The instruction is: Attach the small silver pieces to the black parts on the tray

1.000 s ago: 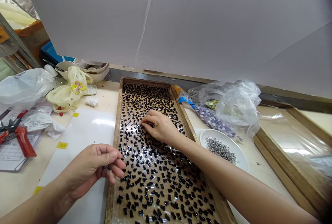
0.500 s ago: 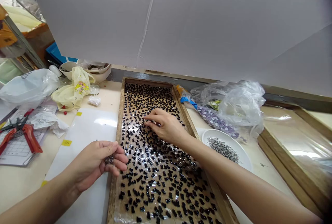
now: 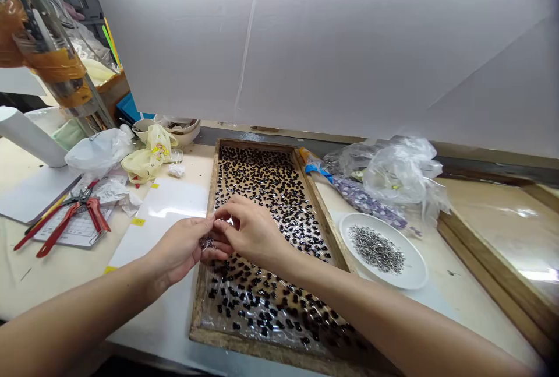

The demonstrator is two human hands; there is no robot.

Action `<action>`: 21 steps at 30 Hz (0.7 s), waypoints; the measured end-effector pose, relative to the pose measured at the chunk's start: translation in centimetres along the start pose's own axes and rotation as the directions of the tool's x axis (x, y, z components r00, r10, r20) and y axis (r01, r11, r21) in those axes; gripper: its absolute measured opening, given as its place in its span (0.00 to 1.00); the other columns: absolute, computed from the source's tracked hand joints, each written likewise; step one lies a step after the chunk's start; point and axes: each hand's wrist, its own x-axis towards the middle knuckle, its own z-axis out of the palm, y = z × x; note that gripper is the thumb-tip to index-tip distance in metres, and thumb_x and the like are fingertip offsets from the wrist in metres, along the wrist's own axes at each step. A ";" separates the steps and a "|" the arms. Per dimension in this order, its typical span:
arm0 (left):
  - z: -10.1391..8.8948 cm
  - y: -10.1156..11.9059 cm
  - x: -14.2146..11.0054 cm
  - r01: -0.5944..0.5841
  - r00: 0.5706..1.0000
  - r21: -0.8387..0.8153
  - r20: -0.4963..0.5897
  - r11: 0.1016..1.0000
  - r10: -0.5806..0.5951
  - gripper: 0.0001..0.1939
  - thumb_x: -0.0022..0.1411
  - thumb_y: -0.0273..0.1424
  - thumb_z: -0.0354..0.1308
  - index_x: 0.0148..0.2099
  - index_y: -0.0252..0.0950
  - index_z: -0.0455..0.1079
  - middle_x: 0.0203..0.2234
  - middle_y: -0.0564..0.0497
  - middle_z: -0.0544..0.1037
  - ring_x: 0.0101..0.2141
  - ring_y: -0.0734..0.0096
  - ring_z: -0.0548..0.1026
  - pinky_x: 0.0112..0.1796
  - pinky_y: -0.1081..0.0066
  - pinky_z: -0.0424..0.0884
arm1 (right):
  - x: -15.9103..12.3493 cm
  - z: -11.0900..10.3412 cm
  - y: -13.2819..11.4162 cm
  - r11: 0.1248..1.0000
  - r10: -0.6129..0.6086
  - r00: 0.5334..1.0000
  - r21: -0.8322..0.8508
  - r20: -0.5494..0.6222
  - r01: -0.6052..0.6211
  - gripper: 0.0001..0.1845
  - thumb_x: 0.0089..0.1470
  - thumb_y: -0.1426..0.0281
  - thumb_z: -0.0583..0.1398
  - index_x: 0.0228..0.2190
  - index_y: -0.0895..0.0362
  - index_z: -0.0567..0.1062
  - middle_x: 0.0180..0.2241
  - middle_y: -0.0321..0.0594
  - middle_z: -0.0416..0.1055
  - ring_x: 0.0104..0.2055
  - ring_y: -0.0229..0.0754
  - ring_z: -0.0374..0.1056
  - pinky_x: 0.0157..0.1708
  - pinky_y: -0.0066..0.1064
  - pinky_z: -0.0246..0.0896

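pins (image 3: 206, 242) are held in the curled fingers of the left hand (image 3: 181, 249), above the left rail of a wood-framed tray (image 3: 244, 348). their separate long axes cannot be told. they are reached from the right by the right hand (image 3: 253, 234), whose thumb and forefinger are brought to the left fingertips; whether anything is pinched there cannot be told. beneath, small black pieces (image 3: 236, 326) are spread over the tray's film-covered bed, its long axis pointed away from the body. the tray's near right part is crossed by the right forearm. beyond the right rail, more pins (image 3: 378, 249) are heaped on a white plate (image 3: 413, 275), nearer the right hand than the left. red-handled pliers (image 3: 94, 211) are laid on the counter (image 3: 56, 275) at far left, well apart from the tray.
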 end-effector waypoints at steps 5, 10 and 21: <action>1.3 -0.2 -0.6 0.010 1.000 0.029 0.028 1.000 -0.011 0.12 0.63 0.28 0.50 0.31 0.26 0.71 0.23 0.44 0.76 0.25 0.72 0.75 0.27 0.74 0.73 | -1.1 -1.1 -0.3 0.998 0.032 0.999 0.046 -0.044 -0.030 0.05 0.46 0.77 0.61 0.23 0.57 0.75 0.25 0.36 0.69 0.28 0.35 0.63 0.29 0.27 0.57; 2.7 -0.9 -0.6 0.062 0.995 0.049 0.072 0.997 -0.065 0.13 0.63 0.28 0.49 0.33 0.25 0.71 0.23 0.42 0.76 0.25 0.71 0.76 0.28 0.74 0.73 | -2.7 -2.4 0.3 0.989 0.103 0.995 0.109 -0.014 -0.101 0.06 0.44 0.78 0.60 0.21 0.58 0.73 0.23 0.35 0.68 0.26 0.35 0.63 0.26 0.27 0.57; 1.9 2.4 3.2 -0.032 0.999 0.033 -0.002 0.999 0.032 0.07 0.52 0.15 0.55 0.35 0.24 0.71 0.30 0.39 0.78 0.32 0.68 0.78 0.37 0.73 0.75 | -1.3 -5.7 7.5 0.976 0.220 0.969 0.014 -0.109 -0.219 0.06 0.46 0.71 0.57 0.21 0.57 0.72 0.24 0.37 0.71 0.25 0.36 0.65 0.24 0.27 0.60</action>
